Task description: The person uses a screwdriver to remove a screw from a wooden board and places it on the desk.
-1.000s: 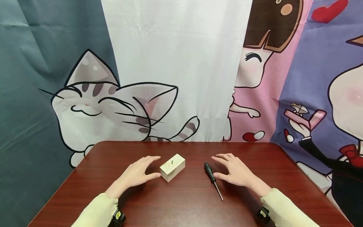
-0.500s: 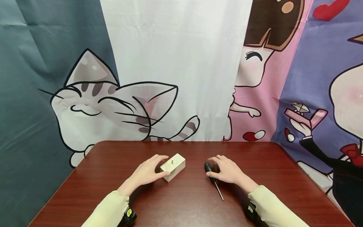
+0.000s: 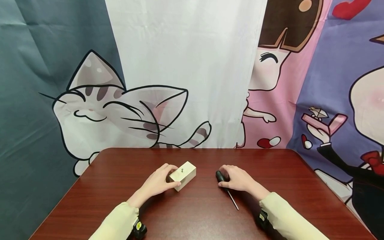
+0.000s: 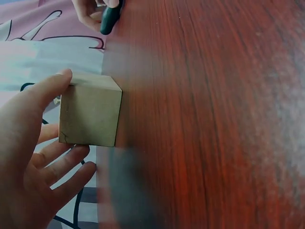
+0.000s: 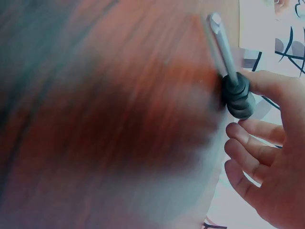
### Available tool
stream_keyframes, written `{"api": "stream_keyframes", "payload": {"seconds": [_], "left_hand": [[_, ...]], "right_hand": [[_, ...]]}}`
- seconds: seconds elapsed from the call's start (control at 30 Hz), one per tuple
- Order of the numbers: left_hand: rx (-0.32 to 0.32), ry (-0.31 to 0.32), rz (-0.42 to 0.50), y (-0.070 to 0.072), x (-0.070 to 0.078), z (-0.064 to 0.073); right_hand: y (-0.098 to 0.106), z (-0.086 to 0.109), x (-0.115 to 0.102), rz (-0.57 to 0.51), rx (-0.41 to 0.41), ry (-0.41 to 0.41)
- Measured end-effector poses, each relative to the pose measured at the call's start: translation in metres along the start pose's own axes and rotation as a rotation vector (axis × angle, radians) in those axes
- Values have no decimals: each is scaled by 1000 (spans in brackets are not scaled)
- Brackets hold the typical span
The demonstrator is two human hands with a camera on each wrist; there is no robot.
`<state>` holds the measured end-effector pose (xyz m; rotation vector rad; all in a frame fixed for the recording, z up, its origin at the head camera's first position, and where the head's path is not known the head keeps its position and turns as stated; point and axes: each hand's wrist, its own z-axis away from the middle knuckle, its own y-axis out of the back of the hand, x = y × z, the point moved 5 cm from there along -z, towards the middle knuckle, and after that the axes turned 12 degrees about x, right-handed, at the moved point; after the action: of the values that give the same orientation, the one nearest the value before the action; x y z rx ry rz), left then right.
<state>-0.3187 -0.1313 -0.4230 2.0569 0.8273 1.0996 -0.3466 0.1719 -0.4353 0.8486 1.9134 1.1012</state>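
A pale wooden block [image 3: 186, 176] lies on the table, a small screw [image 3: 182, 170] standing in its top face. My left hand [image 3: 154, 182] holds the block's near left end, thumb on one side and fingers on the other. In the left wrist view the thumb presses the block [image 4: 90, 117] from above and curled fingers meet its lower side. To the right, my right hand [image 3: 239, 180] grips the black handle of a screwdriver [image 3: 233, 200], its metal shaft slanting toward the table's front. The right wrist view shows thumb and forefinger around the handle [image 5: 238, 98].
Both things are on a reddish-brown wooden table [image 3: 198, 216] with rounded far corners. A printed cloth backdrop [image 3: 186, 50] hangs right behind its far edge. A black wrist camera [image 3: 139, 229] is strapped under the left sleeve, another [image 3: 262, 219] under the right.
My left hand has moved right from beside the block and taken hold of it. My right hand has moved left and closed round the screwdriver handle; the shaft tip has shifted slightly.
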Motion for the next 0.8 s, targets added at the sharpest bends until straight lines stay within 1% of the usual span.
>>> {"api": "stream_keyframes", "payload": {"seconds": [0.1, 0.2, 0.37, 0.5, 0.6, 0.73, 0.8], "left_hand": [[3, 12, 36, 1, 0, 0], [5, 22, 68, 2, 0, 1], [1, 27, 81, 1, 0, 2], [-4, 45, 107, 0, -1, 2], [10, 50, 125, 0, -2, 3], [30, 34, 129, 0, -3, 3], [30, 23, 139, 0, -3, 3]], "right_hand": [[-2, -3, -1, -47, -39, -3], [-2, -4, -2, -87, -57, 7], [-1, -4, -6, -151, -81, 16], [-1, -4, -7, -165, -103, 8], [1, -4, -8, -165, -108, 12], [5, -4, -11, -179, -114, 11], [8, -3, -13, -193, -114, 8]]}}
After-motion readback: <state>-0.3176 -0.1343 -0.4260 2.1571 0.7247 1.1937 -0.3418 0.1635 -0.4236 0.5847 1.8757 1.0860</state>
